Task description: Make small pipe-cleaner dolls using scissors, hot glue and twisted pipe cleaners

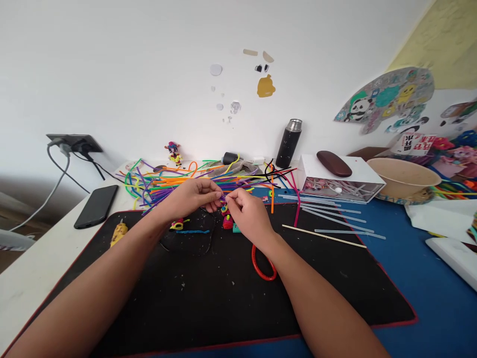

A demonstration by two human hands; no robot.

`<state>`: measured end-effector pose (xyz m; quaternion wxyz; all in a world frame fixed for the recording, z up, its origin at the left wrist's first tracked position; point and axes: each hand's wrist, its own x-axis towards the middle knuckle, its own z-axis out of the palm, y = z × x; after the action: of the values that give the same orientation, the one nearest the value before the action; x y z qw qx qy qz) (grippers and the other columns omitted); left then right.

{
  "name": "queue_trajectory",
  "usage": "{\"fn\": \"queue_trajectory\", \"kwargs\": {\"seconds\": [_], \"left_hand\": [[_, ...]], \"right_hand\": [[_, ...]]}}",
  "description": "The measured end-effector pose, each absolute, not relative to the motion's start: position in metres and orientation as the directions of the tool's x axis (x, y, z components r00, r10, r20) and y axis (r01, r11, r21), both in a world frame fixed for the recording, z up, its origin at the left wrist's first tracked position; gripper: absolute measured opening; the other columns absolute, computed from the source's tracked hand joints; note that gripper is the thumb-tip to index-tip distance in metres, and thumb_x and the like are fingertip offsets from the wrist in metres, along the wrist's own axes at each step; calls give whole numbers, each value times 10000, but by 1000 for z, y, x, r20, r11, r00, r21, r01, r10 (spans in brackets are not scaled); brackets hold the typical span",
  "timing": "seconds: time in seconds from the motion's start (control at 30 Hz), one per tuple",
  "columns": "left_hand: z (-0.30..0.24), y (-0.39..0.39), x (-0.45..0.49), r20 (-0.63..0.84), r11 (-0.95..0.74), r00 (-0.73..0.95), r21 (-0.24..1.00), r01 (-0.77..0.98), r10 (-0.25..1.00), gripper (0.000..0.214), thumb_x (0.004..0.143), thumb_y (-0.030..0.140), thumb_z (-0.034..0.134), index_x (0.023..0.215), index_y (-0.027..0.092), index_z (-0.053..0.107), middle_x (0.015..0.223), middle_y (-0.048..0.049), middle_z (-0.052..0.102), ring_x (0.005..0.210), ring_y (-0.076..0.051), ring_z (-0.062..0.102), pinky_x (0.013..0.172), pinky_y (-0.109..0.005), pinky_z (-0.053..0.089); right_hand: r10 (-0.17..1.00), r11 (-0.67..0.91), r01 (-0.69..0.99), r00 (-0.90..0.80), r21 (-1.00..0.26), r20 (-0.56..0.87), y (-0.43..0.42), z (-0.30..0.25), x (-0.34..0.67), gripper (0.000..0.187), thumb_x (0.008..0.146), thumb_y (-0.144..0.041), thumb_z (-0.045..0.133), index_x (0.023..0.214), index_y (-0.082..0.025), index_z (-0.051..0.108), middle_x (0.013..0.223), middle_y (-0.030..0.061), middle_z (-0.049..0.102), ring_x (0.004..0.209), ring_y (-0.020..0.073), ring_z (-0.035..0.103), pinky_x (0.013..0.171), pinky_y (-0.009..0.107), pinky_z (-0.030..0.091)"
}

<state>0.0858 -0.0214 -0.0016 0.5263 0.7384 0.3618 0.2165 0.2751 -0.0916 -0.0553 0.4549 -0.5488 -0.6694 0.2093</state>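
Note:
My left hand (197, 196) and my right hand (248, 211) meet above the back of the black mat (208, 308). Fingertips of both are pinched on a short piece of purple pipe cleaner (222, 197), mostly hidden by the fingers. Just below it a small red figure (227, 222) stands on the mat, partly covered by my right hand. Left of that lie a yellow and red pipe-cleaner piece (178, 225) and a blue twisted stem (193, 231). A red loop (264, 263) rests under my right wrist.
Behind my hands spreads a pile of coloured pipe cleaners (167, 185). Clear glue sticks (335, 214) and a thin wooden stick (324, 236) lie to the right. A black thermos (288, 144), a white box (305, 174) and a bowl (402, 171) stand behind. A phone (96, 206) lies left.

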Motion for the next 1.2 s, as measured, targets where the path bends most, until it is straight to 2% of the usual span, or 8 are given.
{"fn": "queue_trajectory", "kwargs": {"seconds": [0.23,0.4,0.53,0.6,0.8,0.87,1.03,1.2], "left_hand": [[-7,-21,83,-77,-225,644,900,374,761,292,885,464,717,940,178,705,867,-49,800,759,-189,759,742,-322,631],[-8,-21,84,-76,-250,634,878,409,769,193,851,371,708,898,186,679,789,-19,764,714,-175,718,684,-287,587],[-15,-21,86,-33,-308,632,852,423,775,173,828,309,678,961,203,647,753,13,712,669,-169,663,622,-268,519],[-18,-22,87,23,-387,629,806,449,777,182,824,288,652,986,208,635,762,16,695,670,-173,640,602,-265,475],[-23,-31,94,157,-611,646,544,575,747,213,811,171,571,1002,221,651,736,31,632,646,-168,554,595,-278,366],[-24,-31,96,176,-595,626,579,558,759,184,814,166,582,982,223,632,734,33,626,646,-167,552,599,-277,371],[-24,-22,94,172,-374,544,882,286,821,175,856,284,660,991,217,572,756,35,609,675,-155,592,622,-259,441],[-19,-19,91,190,-321,438,914,248,879,253,832,321,712,1021,195,601,786,23,620,701,-150,608,658,-269,462]], "right_hand": [[913,333,648,-40,-685,406,-93,-56,274,133,1034,-257,574,923,-211,632,685,-19,636,640,165,592,617,272,320],[915,337,696,-84,-634,393,-93,-57,273,108,1041,-240,584,952,-203,632,670,-19,644,633,168,595,621,277,311],[929,324,713,-116,-621,351,-94,-56,272,119,1051,-233,573,956,-200,637,692,-11,674,616,160,598,605,281,284],[934,317,732,-130,-603,333,-94,-55,271,126,1052,-232,572,953,-198,642,724,5,701,641,168,617,608,288,276],[950,280,796,-150,-537,273,-92,-57,271,121,1043,-238,579,962,-195,659,803,58,750,682,206,650,601,311,250],[949,276,772,-126,-573,288,-92,-57,272,117,1032,-232,587,943,-202,657,756,39,724,657,196,632,599,305,260],[946,271,527,6,-805,323,-91,-54,274,169,1037,-339,569,981,-221,676,613,-44,600,553,149,562,574,270,320],[968,224,339,29,-914,248,-91,-52,274,249,1023,-448,569,1085,-230,672,612,-62,592,482,131,544,524,253,359]]}}
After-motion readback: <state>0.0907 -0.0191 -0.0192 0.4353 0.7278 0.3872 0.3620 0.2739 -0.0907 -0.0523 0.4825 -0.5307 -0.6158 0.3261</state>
